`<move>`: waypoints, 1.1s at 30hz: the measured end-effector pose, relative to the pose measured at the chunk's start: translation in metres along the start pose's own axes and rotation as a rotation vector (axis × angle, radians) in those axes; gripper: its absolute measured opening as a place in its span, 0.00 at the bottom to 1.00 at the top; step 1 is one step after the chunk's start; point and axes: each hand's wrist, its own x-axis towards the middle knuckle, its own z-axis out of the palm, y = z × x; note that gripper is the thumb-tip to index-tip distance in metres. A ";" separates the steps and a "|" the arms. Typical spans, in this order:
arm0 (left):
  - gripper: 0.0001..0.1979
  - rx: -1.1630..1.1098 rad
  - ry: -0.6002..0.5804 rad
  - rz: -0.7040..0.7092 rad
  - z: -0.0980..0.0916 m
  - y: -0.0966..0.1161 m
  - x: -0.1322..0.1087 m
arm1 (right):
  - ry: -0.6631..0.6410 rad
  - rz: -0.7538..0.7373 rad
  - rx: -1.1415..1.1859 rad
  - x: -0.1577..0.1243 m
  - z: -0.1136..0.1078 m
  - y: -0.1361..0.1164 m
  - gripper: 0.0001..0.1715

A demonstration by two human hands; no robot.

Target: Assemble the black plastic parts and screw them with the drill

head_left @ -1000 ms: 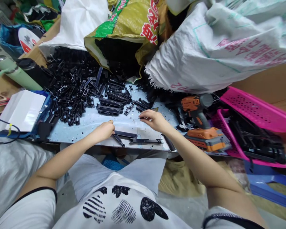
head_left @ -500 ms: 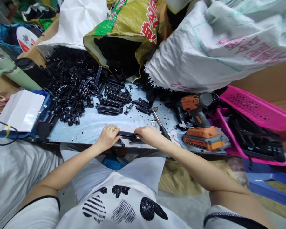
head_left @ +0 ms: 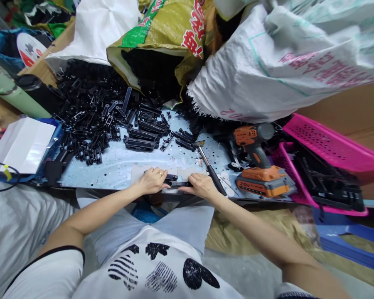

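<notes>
Near the table's front edge, my left hand [head_left: 153,180] is closed on one end of a slim black plastic part [head_left: 178,183]. The other end is pinched by my right hand [head_left: 200,185], thumb underneath. Just behind it lies a second black bar [head_left: 171,177], partly covered by my left fingers; whether they also hold it I cannot tell. Under both is a pale flat sheet [head_left: 183,171]. To the right of my right hand lies a hammer [head_left: 212,171] with a black grip. Several long black bars [head_left: 141,143] sit in rows beyond my hands.
A heap of small black parts [head_left: 90,112] covers the back left. Behind stand a yellow-green sack [head_left: 165,35] and a white woven sack [head_left: 252,79]. An orange cordless drill [head_left: 255,160] and a pink basket [head_left: 318,203] stand at right, a green bottle [head_left: 18,97] at left.
Both hands have shifted right. The slim black part between them now sits in front of another black bar and looks angled differently. The whole view has moved slightly.
</notes>
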 end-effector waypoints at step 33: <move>0.59 -0.036 -0.165 -0.500 0.007 -0.089 0.032 | 0.312 0.533 0.103 -0.025 0.031 -0.003 0.26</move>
